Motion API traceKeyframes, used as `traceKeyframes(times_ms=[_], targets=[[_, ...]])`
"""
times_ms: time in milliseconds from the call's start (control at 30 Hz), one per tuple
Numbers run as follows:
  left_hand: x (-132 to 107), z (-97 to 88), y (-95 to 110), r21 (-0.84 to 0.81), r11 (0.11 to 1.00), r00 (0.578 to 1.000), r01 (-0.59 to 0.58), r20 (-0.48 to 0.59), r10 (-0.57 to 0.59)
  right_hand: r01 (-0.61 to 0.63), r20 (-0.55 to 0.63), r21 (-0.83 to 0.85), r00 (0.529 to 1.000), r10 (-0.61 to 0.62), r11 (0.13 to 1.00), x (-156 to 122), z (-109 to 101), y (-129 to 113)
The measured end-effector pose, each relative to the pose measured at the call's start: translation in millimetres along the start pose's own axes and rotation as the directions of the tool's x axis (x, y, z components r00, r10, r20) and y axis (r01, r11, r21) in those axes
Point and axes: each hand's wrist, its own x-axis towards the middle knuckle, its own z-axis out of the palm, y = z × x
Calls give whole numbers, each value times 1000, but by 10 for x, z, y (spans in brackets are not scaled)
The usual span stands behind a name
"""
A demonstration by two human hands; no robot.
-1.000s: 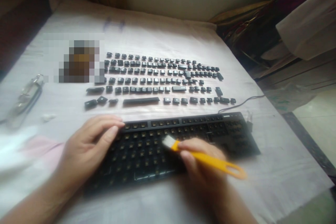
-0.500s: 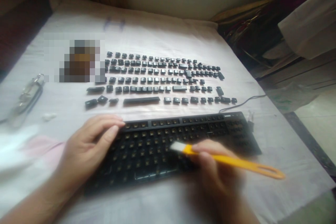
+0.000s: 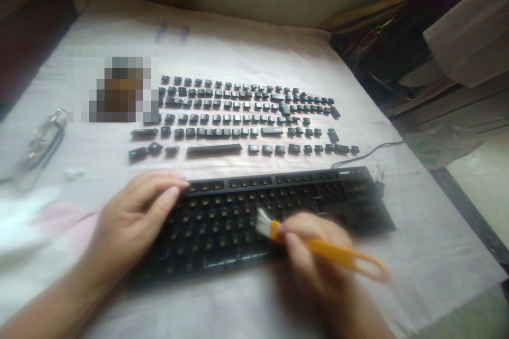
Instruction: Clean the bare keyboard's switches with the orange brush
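Note:
A black keyboard [image 3: 228, 218] without its keycaps lies on the white cloth, bare switch posts showing. My left hand [image 3: 133, 217] is closed over its left end, fingers along the top corner; the fingers' undersides are hidden. Between thumb and fingers of my right hand [image 3: 318, 251] is a yellow-handled brush [image 3: 334, 254]. Its pale bristles touch or hover just above the middle of the keyboard, and the looped handle end sticks out to the right. Loose black keycaps [image 3: 214, 151] stand in rows behind the keyboard, the long space bar among the front row.
Spectacles [image 3: 42, 140] lie at the left beside small white bits [image 3: 74, 174]. A white and pink cloth [image 3: 67, 228] is bunched near my left forearm. The keyboard's cable [image 3: 369, 153] runs off to the right. A blurred-out patch covers something at the back left.
The brush has shifted slightly left and turned, its bristles now fanned and its handle end drawn inward with my right hand. My left hand stays on the keyboard.

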Motion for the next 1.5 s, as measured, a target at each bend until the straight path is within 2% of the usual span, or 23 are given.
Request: traceKeyframes(times_ms=[200, 467, 800, 1100, 1267, 1400, 1500], targets=[[-4, -14, 1, -4, 1000, 1000, -18, -2, 18, 15, 25, 26, 1000, -16, 1000, -21, -23, -38], [21, 22, -16, -23, 999, 999, -46, -9, 46, 129, 49, -31, 991, -127, 991, -75, 20, -99], [35, 37, -17, -30, 998, 998, -60, -18, 59, 188, -12, -42, 982, -188, 981, -143, 68, -213], [52, 48, 2, -44, 995, 996, -89, -20, 88, 211, -3, -54, 977, -212, 976, -186, 112, -338], [48, 45, 1, -50, 994, 995, -97, -21, 96, 194, -44, -33, 980, -196, 980, -202, 183, -405], [47, 57, -14, -62, 991, 993, -115, -28, 114, 219, 5, -9, 976, -219, 976, -155, 221, -457], [49, 63, -27, -65, 990, 992, -125, -29, 123, 223, -8, 30, 975, -223, 974, -142, 259, -490]])
